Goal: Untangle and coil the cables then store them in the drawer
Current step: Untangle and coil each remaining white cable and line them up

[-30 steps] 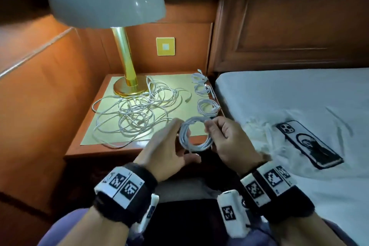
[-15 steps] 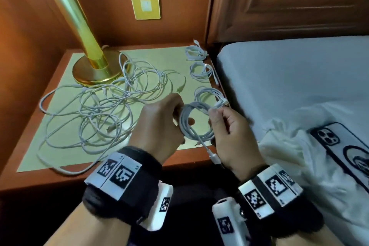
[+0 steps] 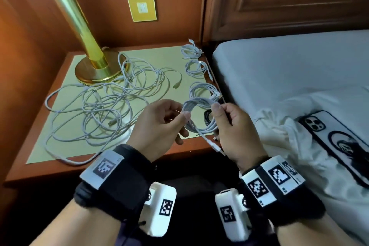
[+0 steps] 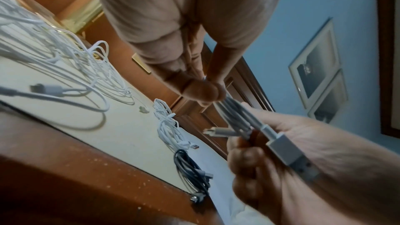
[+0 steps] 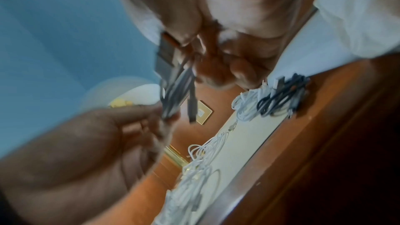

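Note:
A coiled white cable (image 3: 196,124) hangs above the front right corner of the nightstand (image 3: 179,152), and both hands hold it. My left hand (image 3: 182,111) pinches its left side. My right hand (image 3: 217,111) pinches its right side, and the free end with a plug (image 3: 215,147) hangs below that hand. In the left wrist view, a USB plug (image 4: 292,155) lies against the right hand's palm. A tangled heap of white cables (image 3: 107,106) covers the left of the top. Three white coils (image 3: 196,67) and a dark coil (image 3: 208,119) lie along the right edge.
A lamp with a gold base (image 3: 95,70) stands at the back left of the nightstand, touching the tangle. The bed (image 3: 289,66) lies right of it, with a phone (image 3: 339,146) face down on a crumpled white sheet. A yellow wall plate (image 3: 141,7) is behind.
The view has dropped closer to the nightstand. Both hands still hold the coil, now slightly further right. Its free end with the plug now hangs below the right hand.

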